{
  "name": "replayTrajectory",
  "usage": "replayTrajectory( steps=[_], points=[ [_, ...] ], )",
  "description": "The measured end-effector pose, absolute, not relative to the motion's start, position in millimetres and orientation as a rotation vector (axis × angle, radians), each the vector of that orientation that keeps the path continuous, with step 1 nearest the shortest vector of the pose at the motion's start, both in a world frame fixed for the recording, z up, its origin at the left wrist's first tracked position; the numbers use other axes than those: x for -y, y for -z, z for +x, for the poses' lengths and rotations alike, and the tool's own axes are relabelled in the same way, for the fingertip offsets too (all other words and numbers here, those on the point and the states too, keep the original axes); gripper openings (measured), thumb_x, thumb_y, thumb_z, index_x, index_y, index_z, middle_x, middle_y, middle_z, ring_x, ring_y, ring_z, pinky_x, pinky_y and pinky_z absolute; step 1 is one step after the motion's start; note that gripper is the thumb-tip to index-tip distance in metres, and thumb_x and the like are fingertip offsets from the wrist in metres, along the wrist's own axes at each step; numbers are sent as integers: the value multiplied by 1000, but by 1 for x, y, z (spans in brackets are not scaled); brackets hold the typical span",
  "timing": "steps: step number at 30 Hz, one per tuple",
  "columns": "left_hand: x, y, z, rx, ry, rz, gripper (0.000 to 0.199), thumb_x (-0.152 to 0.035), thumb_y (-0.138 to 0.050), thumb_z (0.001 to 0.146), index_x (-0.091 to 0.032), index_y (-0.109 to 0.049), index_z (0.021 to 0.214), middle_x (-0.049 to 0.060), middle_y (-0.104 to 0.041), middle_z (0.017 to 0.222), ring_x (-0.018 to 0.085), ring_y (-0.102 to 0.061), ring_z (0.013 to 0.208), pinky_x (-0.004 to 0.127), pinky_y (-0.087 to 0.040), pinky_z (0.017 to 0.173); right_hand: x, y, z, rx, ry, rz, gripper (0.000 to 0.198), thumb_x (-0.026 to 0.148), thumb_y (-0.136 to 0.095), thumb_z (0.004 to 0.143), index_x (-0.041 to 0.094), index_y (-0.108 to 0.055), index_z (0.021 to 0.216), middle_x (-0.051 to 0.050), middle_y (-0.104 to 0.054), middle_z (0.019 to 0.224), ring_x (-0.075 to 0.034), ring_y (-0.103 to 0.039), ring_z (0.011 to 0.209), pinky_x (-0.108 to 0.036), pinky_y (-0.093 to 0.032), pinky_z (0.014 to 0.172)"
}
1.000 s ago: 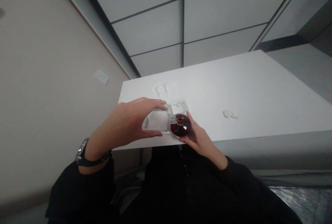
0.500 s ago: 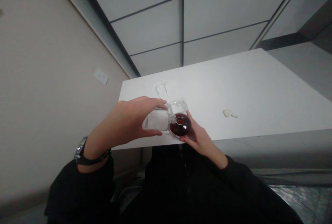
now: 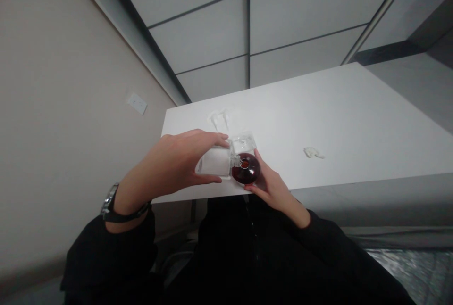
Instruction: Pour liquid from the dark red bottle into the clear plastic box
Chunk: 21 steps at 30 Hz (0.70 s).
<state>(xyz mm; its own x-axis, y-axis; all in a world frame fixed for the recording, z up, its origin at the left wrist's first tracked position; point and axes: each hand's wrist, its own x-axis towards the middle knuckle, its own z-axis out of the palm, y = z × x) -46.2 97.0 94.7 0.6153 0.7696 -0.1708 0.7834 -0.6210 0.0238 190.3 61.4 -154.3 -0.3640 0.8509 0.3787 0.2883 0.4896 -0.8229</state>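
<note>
My left hand (image 3: 180, 163) grips a clear square glass bottle (image 3: 215, 162), thumb on one side and fingers on the other. The bottle is tipped on its side, its threaded neck pointing right over the opening of a dark red round bottle (image 3: 250, 173). Around the right side of that round bottle my right hand (image 3: 271, 185) is closed, steadying it near the table's front edge. Whether liquid runs between the two cannot be made out. Just beyond them lies a clear square piece (image 3: 244, 143), glass or plastic.
The white table (image 3: 339, 111) carries two small white-topped pieces (image 3: 220, 119) behind my left hand. A crumpled whitish scrap (image 3: 313, 152) lies to the right. A wall with a socket (image 3: 138, 103) rises at left, and panelled doors (image 3: 212, 36) stand behind the table.
Both hands keep their grips, and the clear bottle stays tipped at the round bottle's mouth. The view has shifted very slightly.
</note>
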Motion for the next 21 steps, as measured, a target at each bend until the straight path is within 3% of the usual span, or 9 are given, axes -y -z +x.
replayTrajectory(
  steps=[21],
  points=[
    [-97,-97,-44,-1291,253,2774,58,-46,-81,91,-32,-60,143,3,-67,153,26,-68,134,35,-56,100,-61,153,190,1888,-855,-946,107,43,-74,99,32,0,175,-17,-44,171,-39,-52,152,-59,-51,120]
  ],
)
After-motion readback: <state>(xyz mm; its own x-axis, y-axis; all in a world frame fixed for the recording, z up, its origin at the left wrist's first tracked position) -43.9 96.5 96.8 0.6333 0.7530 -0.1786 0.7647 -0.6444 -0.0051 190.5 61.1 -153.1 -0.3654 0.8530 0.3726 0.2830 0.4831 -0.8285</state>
